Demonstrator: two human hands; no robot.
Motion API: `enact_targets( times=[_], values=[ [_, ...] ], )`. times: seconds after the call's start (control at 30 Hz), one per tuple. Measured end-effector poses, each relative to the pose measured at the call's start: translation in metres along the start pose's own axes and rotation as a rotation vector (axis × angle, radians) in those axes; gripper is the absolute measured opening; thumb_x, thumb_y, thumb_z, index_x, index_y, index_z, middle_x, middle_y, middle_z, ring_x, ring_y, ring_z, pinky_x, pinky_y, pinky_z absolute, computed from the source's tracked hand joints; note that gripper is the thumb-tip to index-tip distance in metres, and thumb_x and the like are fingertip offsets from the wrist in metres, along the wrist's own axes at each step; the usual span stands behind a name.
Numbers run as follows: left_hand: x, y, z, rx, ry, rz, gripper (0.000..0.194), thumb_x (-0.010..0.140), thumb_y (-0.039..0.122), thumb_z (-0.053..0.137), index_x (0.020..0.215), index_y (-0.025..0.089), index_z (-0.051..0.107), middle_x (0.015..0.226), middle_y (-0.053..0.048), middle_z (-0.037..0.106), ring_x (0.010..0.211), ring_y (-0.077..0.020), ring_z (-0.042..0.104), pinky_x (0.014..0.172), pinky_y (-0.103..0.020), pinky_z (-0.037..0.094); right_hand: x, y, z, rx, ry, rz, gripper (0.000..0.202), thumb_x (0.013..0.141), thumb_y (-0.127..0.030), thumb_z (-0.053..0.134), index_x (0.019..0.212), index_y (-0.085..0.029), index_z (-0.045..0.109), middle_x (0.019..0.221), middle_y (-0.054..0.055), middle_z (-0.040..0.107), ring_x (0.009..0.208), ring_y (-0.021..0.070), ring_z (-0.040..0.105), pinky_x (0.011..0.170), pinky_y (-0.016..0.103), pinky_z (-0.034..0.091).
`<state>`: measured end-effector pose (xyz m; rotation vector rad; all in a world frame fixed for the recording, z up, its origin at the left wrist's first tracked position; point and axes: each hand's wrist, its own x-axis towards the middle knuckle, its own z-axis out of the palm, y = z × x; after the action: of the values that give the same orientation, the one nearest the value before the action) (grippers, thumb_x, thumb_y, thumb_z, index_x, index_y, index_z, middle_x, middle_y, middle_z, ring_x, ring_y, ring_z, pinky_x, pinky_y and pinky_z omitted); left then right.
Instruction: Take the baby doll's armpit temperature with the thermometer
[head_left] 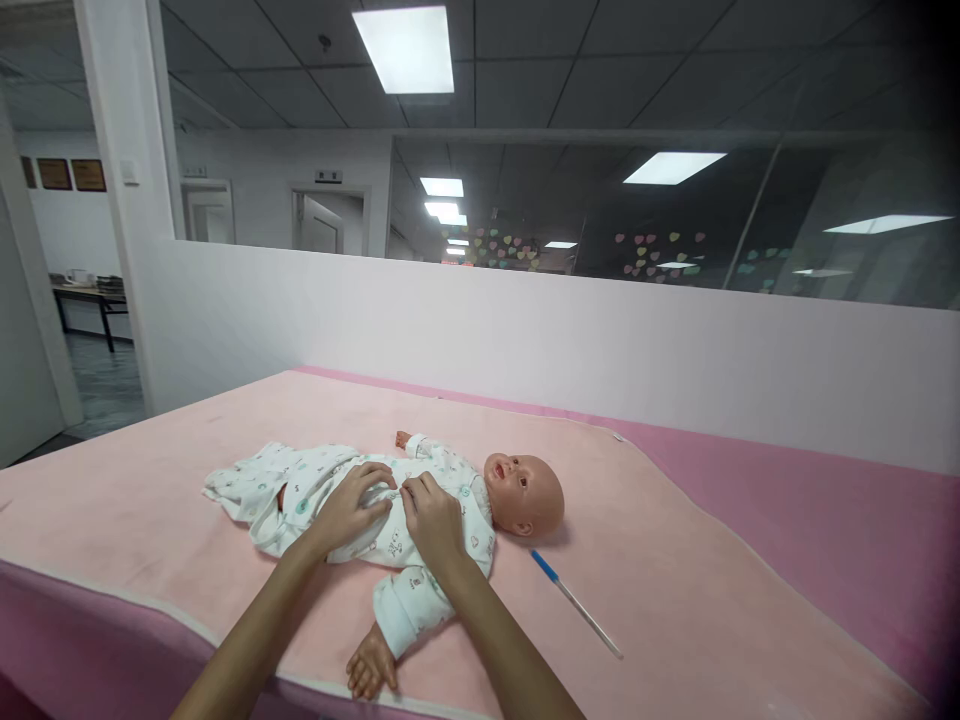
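A baby doll (529, 495) lies on its back, its head to the right, wearing a white printed baby top (394, 545). My left hand (352, 508) rests on the front of the top, fingers curved and the thumb apart from them. Close beside it, my right hand (433, 515) has its fingertips pinched together on the cloth at the middle of the chest. What lies under the fingertips is too small to make out. White printed baby trousers (259, 485) cover the doll's legs, bunched toward the left. One doll hand (373, 662) sticks out of the near sleeve.
A thin stick with a blue end (570, 592) lies right of the doll, near its head. Beneath everything spreads a pink cloth (675, 560), its near edge close to my forearms. A white low wall (525, 340) with glass above stands behind; a doorway opens at left.
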<state>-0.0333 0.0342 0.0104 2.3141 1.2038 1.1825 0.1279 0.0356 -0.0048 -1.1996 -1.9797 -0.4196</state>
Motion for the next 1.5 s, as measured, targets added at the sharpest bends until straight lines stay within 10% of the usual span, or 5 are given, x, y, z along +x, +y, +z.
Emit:
enact_targets(
  times=[0.6, 1.1, 1.5],
  values=[
    [-0.0030, -0.0062, 0.0073, 0.276, 0.177, 0.138, 0.016, 0.081, 0.027, 0.048, 0.083, 0.022, 0.062, 0.094, -0.004, 0.061, 0.089, -0.0185, 0.055, 0.078, -0.032, 0.045, -0.0001, 0.0013, 0.0002, 0.042, -0.001, 0.028, 0.017, 0.088, -0.021, 0.041, 0.084, -0.021, 0.057, 0.080, 0.000, 0.058, 0.063, 0.0089, 0.054, 0.052, 0.020, 0.031],
    [-0.0027, -0.0034, 0.0057, 0.326, 0.204, -0.006, 0.025, 0.086, 0.039, 0.042, 0.099, 0.025, 0.058, 0.079, 0.000, 0.063, 0.079, -0.0173, 0.056, 0.073, -0.030, 0.041, 0.0005, 0.0002, -0.0014, 0.028, 0.049, 0.088, 0.023, 0.087, -0.018, 0.038, 0.102, -0.023, 0.055, 0.092, 0.002, 0.057, 0.062, 0.0098, 0.056, 0.051, 0.020, 0.035],
    [-0.0015, -0.0040, 0.0034, 0.528, 0.345, -0.173, 0.044, 0.087, 0.044, 0.034, 0.051, 0.019, 0.043, 0.046, 0.003, 0.051, 0.048, -0.0132, 0.045, 0.064, -0.027, 0.032, 0.0014, 0.0022, -0.0012, 0.073, 0.024, 0.052, 0.022, 0.087, -0.014, 0.037, 0.090, -0.021, 0.058, 0.074, 0.000, 0.060, 0.067, 0.0112, 0.056, 0.057, 0.020, 0.035]
  ],
)
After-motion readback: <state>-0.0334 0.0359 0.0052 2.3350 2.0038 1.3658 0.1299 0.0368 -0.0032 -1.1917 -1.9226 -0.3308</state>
